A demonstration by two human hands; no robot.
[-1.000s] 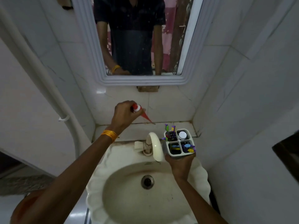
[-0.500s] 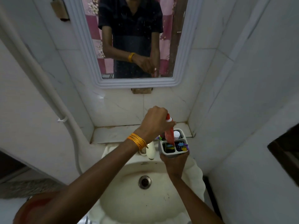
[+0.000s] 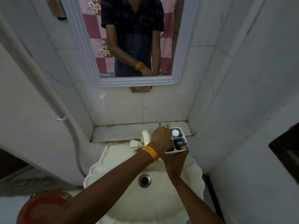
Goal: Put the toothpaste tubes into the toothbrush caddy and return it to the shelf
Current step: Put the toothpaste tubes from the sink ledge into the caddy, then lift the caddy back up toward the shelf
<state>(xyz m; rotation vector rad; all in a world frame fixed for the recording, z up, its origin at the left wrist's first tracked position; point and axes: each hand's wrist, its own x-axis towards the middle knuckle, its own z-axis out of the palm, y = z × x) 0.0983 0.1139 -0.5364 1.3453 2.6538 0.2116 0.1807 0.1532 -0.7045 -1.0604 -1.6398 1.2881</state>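
Right hand (image 3: 175, 160) grasping toothbrush caddy (image 3: 182, 139) from below, above sink (image 3: 113, 159). Left hand (image 3: 161, 139) over left compartments; grip state indeterminable.

The caddy (image 3: 183, 136) is white; its compartments hold purple, yellow, blue and green toothbrush handles (image 3: 182, 145) and a white cap (image 3: 175, 132). A red tube (image 3: 170, 149) shows at its left edge. The bangles (image 3: 150, 153) are orange-yellow. The sink (image 3: 113, 160) and tap (image 3: 145, 136) are cream. The mirror (image 3: 181, 46) frame is white; its reflection shows a pink checked floral curtain.
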